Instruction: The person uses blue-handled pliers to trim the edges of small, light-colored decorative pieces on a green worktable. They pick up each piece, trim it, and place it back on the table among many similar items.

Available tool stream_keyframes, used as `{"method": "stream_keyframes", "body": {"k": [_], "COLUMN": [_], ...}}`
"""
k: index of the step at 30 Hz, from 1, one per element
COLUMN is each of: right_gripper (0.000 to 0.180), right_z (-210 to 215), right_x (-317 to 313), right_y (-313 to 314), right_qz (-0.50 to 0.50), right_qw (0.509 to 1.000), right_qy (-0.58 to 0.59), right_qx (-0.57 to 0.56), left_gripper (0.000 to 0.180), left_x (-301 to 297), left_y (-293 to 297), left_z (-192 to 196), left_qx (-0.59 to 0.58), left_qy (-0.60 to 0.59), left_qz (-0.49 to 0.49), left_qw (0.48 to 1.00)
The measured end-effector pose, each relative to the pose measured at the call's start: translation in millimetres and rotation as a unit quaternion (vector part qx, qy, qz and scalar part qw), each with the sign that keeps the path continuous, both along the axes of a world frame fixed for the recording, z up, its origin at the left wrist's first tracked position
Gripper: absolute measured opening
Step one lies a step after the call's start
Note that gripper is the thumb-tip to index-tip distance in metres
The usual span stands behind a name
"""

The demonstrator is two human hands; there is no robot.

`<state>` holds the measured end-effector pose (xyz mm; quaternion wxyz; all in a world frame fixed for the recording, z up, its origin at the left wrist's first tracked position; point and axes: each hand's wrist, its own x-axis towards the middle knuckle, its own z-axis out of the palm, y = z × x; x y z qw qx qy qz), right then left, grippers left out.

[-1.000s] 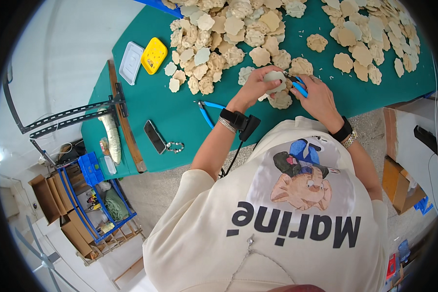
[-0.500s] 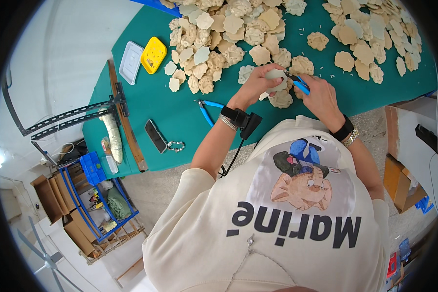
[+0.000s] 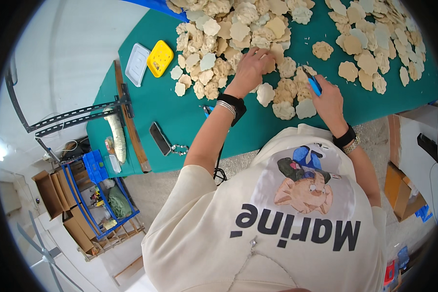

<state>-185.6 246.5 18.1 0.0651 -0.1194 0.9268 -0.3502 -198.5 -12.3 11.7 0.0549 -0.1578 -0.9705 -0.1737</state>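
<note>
Left hand (image 3: 250, 68): fingers spread and laid flat on the near edge of the heap of beige flower-shaped pieces (image 3: 228, 39), palm down, touching pieces but closed on none. Right hand (image 3: 328, 100): fingers curled around a blue-handled tool (image 3: 315, 86), its handle sticking up out of the fist toward the heap; the working end is too small to make out, possibly a blade or a pick. Between the two hands, several flower-shaped pieces lie singly on the green bench (image 3: 180, 112), among them one pale piece (image 3: 265, 94) just below the left hand and another pale one (image 3: 306, 108) touching the right hand's lower edge. Left wrist carries a black band with silver bangles (image 3: 227, 107) beside it; right wrist carries a black watch (image 3: 344, 137). A second spread of the same pieces (image 3: 374, 44) covers the bench's far right. Further left on the bench: a yellow tray (image 3: 159, 58) with a white tray (image 3: 137, 64) beside it, both well apart from the heap; a dark phone (image 3: 159, 138) with a key ring near the bench's front edge. A wooden bar (image 3: 129, 121) runs along the left end of the bench. On the floor beyond, a blue wire rack (image 3: 100, 194) and open cardboard boxes (image 3: 53, 194).
</note>
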Motion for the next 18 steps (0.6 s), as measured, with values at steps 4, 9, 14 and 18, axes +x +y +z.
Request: {"method": "stream_keyframes", "body": {"k": [4, 9, 14, 18], "right_gripper": [0.029, 0.033, 0.035, 0.036], "right_z": [2, 1, 2, 3], "right_x": [4, 11, 14, 17], "right_y": [-1, -3, -7, -8], "right_qz": [0.006, 0.058, 0.093, 0.098], "right_qw": [1.0, 0.998, 0.996, 0.995], "right_qy": [-0.003, -0.007, 0.002, 0.018], "right_qx": [-0.003, -0.002, -0.011, -0.011], "left_gripper": [0.037, 0.027, 0.027, 0.031], "left_x": [-2, 19, 37, 40], "left_y": [-5, 8, 26, 32], "left_z": [-7, -1, 13, 17], "left_qx": [0.018, 0.403, 0.581, 0.589], "left_qy": [-0.081, -0.284, -0.367, -0.379], "left_qz": [0.058, 0.153, 0.105, 0.096], "left_qw": [0.995, 0.857, 0.719, 0.708]}}
